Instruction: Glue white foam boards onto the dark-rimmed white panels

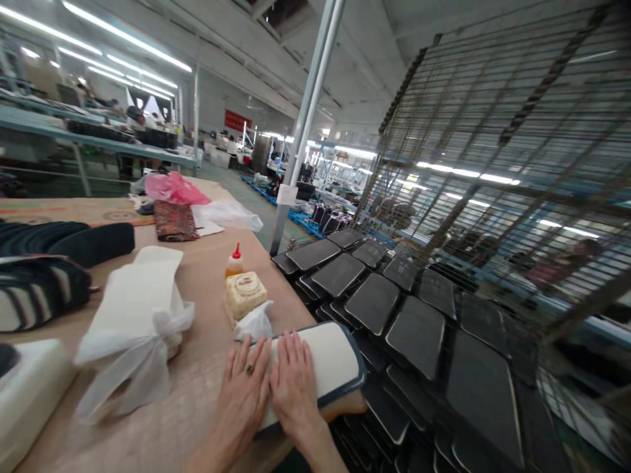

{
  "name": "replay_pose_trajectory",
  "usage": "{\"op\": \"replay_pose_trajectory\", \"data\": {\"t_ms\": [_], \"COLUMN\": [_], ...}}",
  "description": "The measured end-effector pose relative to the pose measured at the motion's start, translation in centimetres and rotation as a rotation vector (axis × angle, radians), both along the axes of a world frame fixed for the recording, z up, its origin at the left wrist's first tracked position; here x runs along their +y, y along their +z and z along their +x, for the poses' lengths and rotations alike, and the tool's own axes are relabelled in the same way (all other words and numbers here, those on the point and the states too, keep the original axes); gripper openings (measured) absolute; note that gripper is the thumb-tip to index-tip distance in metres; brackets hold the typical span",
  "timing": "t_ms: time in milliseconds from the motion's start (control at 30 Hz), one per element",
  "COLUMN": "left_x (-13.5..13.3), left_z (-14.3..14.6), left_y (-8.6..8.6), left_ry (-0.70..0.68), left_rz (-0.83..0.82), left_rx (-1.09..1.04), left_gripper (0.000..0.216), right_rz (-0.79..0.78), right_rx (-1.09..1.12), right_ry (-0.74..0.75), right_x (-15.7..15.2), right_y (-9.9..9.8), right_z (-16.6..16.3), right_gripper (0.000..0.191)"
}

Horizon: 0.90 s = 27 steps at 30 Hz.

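A white panel with a dark rounded border (331, 358) lies at the table's near right corner, its right end reaching the edge. My left hand (245, 387) rests flat on its left part, fingers stretched out, a ring on one finger. Right beside it, my right hand (294, 381) presses flat on the middle of the panel, fingers extended and close together. Neither hand grips anything. Just beyond my fingertips sit a crumpled white plastic piece (254, 322), a cream block with a round printed mark (246, 293) and a glue-like bottle with a red nozzle (235, 261).
On the brown-covered table (197, 368) lie a white bundle tied in plastic (135, 309), dark curved pieces (93, 243) and a pink bag (175, 189). Stacked black panels (417, 335) stand right of the table, below a wire rack (493, 131). A metal post (308, 105) rises behind.
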<state>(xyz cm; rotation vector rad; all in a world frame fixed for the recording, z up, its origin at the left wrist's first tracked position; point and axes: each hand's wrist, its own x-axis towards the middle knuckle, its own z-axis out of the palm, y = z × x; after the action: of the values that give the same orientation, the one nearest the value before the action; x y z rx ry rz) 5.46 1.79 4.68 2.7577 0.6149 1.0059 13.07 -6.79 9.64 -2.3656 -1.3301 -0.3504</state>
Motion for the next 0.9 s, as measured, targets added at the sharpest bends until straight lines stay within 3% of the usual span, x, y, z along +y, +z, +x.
{"op": "replay_pose_trajectory", "data": {"t_ms": [133, 333, 433, 533, 767, 833, 900], "left_x": [0.1, 1.0, 1.0, 0.5, 1.7, 2.1, 1.8], "left_z": [-0.2, -0.1, 0.0, 0.2, 0.5, 0.0, -0.7], "left_y": [-0.4, -1.0, -0.7, -0.3, -2.7, -2.6, -1.3], "left_ry": [0.013, -0.047, -0.091, -0.090, -0.193, -0.236, -0.275], "left_rz": [0.047, 0.052, 0.084, 0.041, -0.432, -0.621, -0.837], "left_rx": [0.017, -0.014, 0.025, -0.018, -0.226, -0.273, -0.335], "left_gripper": [0.050, 0.053, 0.063, 0.073, 0.063, 0.063, 0.062], "right_rz": [0.014, 0.051, 0.082, 0.149, 0.219, 0.214, 0.189], "right_rx": [-0.022, -0.109, -0.109, -0.086, -0.027, -0.020, -0.009], "right_ry": [0.089, -0.283, -0.257, -0.218, -0.023, 0.016, 0.037], "right_x": [-2.0, -6.8, -7.0, -5.9, -3.5, -3.0, -2.6], "right_y": [0.5, -0.4, -1.4, -1.8, -2.1, -2.0, -1.8], "right_z": [2.7, 9.3, 9.0, 6.7, 2.0, 0.9, -0.2], "right_gripper": [0.042, 0.053, 0.051, 0.048, 0.048, 0.049, 0.047]}}
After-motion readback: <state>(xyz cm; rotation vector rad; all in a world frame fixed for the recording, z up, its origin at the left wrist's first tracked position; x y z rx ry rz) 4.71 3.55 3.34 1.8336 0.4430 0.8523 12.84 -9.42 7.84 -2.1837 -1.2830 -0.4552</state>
